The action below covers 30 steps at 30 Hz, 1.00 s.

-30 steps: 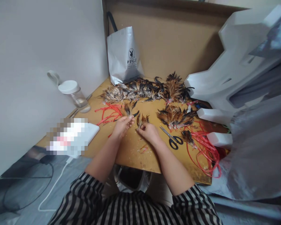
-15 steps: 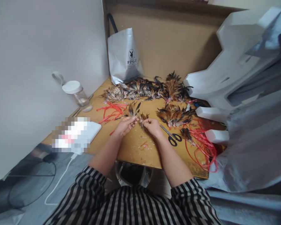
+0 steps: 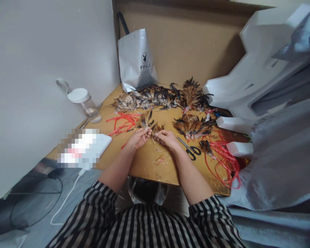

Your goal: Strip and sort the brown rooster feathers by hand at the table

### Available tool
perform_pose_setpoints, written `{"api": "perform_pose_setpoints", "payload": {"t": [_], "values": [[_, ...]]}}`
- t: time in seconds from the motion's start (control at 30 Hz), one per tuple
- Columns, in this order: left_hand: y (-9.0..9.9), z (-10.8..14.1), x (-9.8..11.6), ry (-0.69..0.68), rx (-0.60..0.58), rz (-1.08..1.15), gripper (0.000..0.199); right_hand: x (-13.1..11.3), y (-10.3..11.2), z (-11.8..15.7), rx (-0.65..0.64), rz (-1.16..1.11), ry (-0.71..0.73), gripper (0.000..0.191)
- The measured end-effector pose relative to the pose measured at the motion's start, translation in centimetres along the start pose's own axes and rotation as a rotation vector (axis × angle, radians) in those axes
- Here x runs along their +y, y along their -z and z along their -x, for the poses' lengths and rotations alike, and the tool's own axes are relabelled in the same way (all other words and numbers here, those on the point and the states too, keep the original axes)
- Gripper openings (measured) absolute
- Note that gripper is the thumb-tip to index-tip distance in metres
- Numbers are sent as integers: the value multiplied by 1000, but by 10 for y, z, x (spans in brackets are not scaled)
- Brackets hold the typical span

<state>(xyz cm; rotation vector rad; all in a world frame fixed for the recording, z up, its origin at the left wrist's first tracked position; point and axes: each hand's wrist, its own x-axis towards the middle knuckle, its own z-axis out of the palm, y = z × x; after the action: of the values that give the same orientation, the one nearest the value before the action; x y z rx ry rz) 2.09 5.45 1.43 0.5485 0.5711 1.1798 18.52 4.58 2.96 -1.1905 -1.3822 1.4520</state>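
Note:
My left hand [image 3: 139, 138] is closed in a pinch on the base of a small bunch of brown and black feathers [image 3: 145, 120], whose tips fan upward. Close beside it, my right hand [image 3: 167, 139] has its thumb and fingertips pressed together at a smaller tuft of feathers [image 3: 158, 128]. What exactly lies between those fingertips is partly hidden. Black-handled scissors [image 3: 191, 151] rest on the table just right of my right hand. Behind them lies a fanned pile of brown feathers [image 3: 192, 126].
A long heap of feathers [image 3: 155, 98] lines the back, before a silver bag [image 3: 135, 62]. Red strips lie at left [image 3: 122, 121] and in a tangle at right [image 3: 223, 156]. A lidded bottle [image 3: 84, 103] and a white power bank [image 3: 103, 143] stand left; white panels [image 3: 227, 89] edge the right.
My right fingertips have shifted very slightly left, toward my left hand. The bunch in my left hand has turned a little and looks fuller. The rest lies as before.

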Motion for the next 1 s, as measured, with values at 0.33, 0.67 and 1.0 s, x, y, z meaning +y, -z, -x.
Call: {"api": "perform_pose_setpoints", "payload": {"t": [0.33, 0.67, 1.0], "values": [[-2, 6, 5, 72, -88, 59, 1, -3, 12, -2, -218, -282, -116, 32], [3, 3, -2, 97, -203, -132, 13, 3, 5, -1, -382, -288, -174, 22], [-1, -2, -6, 26, -15, -296, 20, 2, 2, -5, -54, -429, -14, 23]]}}
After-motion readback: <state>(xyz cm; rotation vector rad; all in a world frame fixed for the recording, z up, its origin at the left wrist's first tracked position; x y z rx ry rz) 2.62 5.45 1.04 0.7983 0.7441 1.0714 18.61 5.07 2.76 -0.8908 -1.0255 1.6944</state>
